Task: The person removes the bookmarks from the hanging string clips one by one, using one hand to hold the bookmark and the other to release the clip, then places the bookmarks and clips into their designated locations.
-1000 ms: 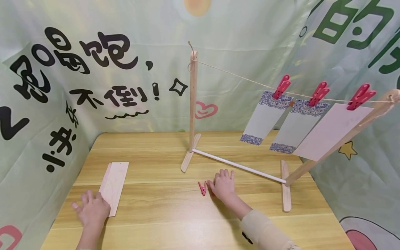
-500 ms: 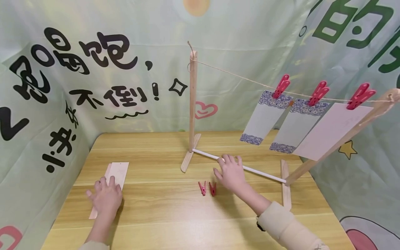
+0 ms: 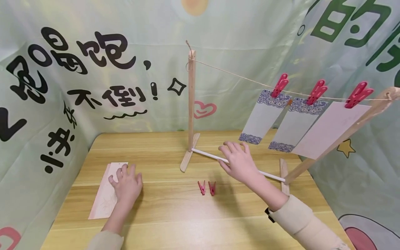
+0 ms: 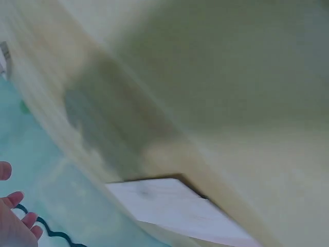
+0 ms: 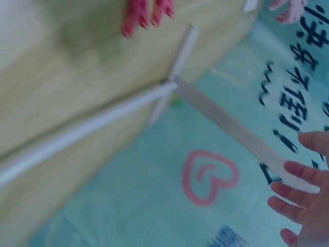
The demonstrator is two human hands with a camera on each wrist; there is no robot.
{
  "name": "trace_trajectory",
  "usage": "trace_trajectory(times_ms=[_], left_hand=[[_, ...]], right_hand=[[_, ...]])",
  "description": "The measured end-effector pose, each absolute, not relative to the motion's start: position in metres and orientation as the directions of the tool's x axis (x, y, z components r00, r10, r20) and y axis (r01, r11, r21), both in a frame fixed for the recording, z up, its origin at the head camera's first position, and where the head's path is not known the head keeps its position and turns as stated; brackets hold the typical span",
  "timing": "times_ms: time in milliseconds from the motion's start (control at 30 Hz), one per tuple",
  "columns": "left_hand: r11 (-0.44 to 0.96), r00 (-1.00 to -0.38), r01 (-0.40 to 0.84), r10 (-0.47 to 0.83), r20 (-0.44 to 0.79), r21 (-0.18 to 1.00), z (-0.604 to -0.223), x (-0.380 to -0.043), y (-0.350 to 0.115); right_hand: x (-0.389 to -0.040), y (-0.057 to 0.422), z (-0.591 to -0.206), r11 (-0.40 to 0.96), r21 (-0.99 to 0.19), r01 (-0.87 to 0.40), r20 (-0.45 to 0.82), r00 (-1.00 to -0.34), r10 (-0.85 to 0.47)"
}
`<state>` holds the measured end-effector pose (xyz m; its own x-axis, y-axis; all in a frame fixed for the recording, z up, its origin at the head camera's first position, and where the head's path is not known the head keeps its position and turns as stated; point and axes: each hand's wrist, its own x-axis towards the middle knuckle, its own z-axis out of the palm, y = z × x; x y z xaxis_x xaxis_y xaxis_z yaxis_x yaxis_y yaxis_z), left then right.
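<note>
My left hand (image 3: pixel 127 184) hovers over the right edge of a small stack of pale pink and white paper cards (image 3: pixel 101 198), its fingers loosely bent and holding nothing. In the left wrist view the cards (image 4: pixel 175 206) lie apart from the fingers (image 4: pixel 14 199). Above the white crossbar of a wooden stand, my right hand (image 3: pixel 240 162) is raised with spread, relaxed fingers and nothing in them. Two small red clothespins, one on the left (image 3: pixel 201 188) and one on the right (image 3: pixel 212 188), lie side by side on the table.
A string (image 3: pixel 231 73) runs between two wooden posts, the left (image 3: pixel 192 104) and the leaning right (image 3: pixel 340 139). Three cards hang from it by red clothespins: two blue-patterned (image 3: pixel 265 114) and one plain (image 3: pixel 332 130). The white crossbar (image 3: pixel 272 176) joins the posts low down. Printed cloth surrounds the table.
My right hand let go of the second clothespin beside the first, then rose and moved away to the right. My left hand slid rightward across the cards, which stayed in place.
</note>
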<state>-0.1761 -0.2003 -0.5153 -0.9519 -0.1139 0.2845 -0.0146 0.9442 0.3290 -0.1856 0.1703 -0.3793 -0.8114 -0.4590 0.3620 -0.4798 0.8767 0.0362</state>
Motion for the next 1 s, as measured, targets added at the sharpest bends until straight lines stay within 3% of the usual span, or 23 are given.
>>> trace_trajectory(times_ms=[333, 633, 1000], left_hand=[[0.94, -0.949, 0.076, -0.034, 0.314, 0.331, -0.496, -0.19, -0.167], [0.931, -0.951, 0.118, 0.004, 0.31, 0.347, -0.486, -0.202, -0.146], [0.89, -0.926, 0.251, 0.106, 0.364, 0.38, -0.468, -0.219, -0.114]], right_hand=[[-0.191, 0.192, -0.332, 0.817, 0.128, -0.562, 0.471, -0.691, -0.548], [-0.197, 0.214, -0.297, 0.737, 0.187, -0.65, 0.627, -0.498, -0.598], [-0.2, 0.225, -0.269, 0.728, 0.247, -0.64, 0.699, -0.402, -0.591]])
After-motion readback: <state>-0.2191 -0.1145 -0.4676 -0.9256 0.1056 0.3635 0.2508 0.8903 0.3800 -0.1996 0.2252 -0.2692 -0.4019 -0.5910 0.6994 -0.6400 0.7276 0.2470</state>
